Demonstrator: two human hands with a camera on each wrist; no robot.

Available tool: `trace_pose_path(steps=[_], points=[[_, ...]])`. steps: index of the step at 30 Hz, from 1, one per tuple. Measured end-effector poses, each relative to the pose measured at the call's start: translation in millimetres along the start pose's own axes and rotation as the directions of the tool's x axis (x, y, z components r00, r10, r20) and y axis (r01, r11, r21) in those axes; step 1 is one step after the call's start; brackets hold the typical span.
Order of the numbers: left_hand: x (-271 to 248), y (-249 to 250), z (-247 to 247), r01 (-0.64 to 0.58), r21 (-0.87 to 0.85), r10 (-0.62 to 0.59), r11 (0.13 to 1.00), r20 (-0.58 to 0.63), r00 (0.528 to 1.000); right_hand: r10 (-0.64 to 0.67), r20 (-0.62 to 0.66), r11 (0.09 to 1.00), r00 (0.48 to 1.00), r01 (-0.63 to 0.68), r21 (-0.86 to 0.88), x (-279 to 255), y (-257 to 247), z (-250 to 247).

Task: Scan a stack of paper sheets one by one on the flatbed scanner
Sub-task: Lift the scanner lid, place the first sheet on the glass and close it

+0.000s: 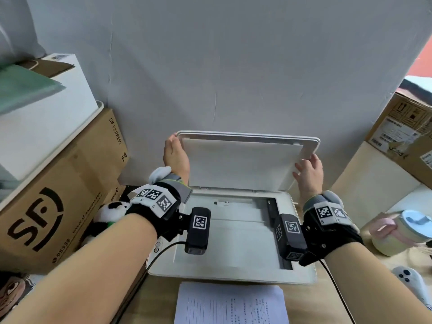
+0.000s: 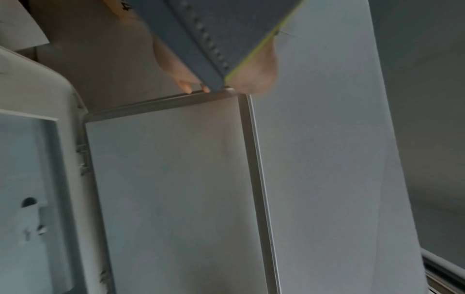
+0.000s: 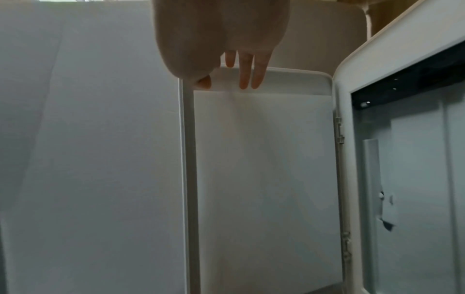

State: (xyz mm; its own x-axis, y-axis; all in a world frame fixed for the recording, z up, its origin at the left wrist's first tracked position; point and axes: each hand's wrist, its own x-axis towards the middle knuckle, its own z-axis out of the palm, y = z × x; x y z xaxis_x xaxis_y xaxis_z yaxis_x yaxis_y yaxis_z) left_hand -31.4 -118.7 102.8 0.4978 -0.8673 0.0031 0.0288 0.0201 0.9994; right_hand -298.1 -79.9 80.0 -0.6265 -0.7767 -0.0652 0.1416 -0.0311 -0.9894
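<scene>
The white flatbed scanner (image 1: 233,274) sits in front of me with its lid (image 1: 243,164) raised nearly upright, and no sheet shows on the glass (image 1: 233,230). My left hand (image 1: 174,155) grips the lid's top left corner, its fingers hidden behind it. In the left wrist view the fingertips (image 2: 187,89) touch the lid's rim (image 2: 161,101). My right hand (image 1: 308,171) lies with straight, spread fingers on the lid's right edge; its fingers (image 3: 245,75) rest on the rim (image 3: 289,79). A stack of printed sheets (image 1: 230,305) lies on the table just in front of the scanner.
A large SF Express cardboard box (image 1: 58,206) with a white box (image 1: 42,127) on top stands at the left, a panda plush (image 1: 109,211) beside it. Cardboard boxes (image 1: 404,132), a pastel cup (image 1: 397,232) and a white controller (image 1: 409,279) crowd the right. A grey backdrop rises behind.
</scene>
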Motion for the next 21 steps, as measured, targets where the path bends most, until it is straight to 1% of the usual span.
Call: trace_pose_path(steps=[3,5,8,10,12,14,16,17,19,21], points=[[22.9,2.6,7.6,0.026,0.073,-0.035,0.997,0.115,0.993,0.010,0.019,0.992,1.000,-0.007,-0.129,16.5,-0.7,7.3],[39.3,1.8,12.1,0.056,0.112,-0.072,0.992,0.151,0.986,0.015,0.036,0.981,0.999,-0.008,-0.196,27.3,-0.4,10.3],[62.0,-10.2,14.3,0.144,0.083,-0.158,0.986,0.200,0.967,0.071,0.095,0.973,0.993,-0.049,-0.224,34.2,-5.1,10.4],[62.8,-13.6,10.9,0.148,0.075,-0.162,0.986,0.235,0.958,0.120,0.138,0.971,0.983,-0.087,-0.222,33.0,-6.6,7.4],[47.5,-10.7,6.3,0.144,0.062,-0.155,0.988,0.240,0.958,0.152,0.173,0.967,0.973,-0.110,-0.229,25.8,-5.2,1.6],[28.7,-14.8,0.7,0.194,0.052,-0.201,0.980,0.271,0.941,0.195,0.217,0.959,0.956,-0.140,-0.245,12.6,0.2,-7.2],[5.8,-20.4,-10.5,0.283,0.108,-0.302,0.953,0.317,0.899,0.263,0.271,0.946,0.926,-0.193,-0.259,-4.7,8.9,-18.0],[-4.7,-24.3,-17.2,0.337,0.151,-0.369,0.929,0.346,0.863,0.302,0.298,0.937,0.905,-0.226,-0.265,-14.1,12.8,-23.2],[-22.0,-38.0,-31.7,0.427,0.241,-0.490,0.872,0.422,0.762,0.366,0.336,0.918,0.868,-0.277,-0.283,-32.2,22.6,-34.2],[-37.8,-53.8,-47.4,0.470,0.343,-0.581,0.814,0.455,0.674,0.414,0.346,0.896,0.842,-0.310,-0.318,-51.3,34.1,-46.4]])
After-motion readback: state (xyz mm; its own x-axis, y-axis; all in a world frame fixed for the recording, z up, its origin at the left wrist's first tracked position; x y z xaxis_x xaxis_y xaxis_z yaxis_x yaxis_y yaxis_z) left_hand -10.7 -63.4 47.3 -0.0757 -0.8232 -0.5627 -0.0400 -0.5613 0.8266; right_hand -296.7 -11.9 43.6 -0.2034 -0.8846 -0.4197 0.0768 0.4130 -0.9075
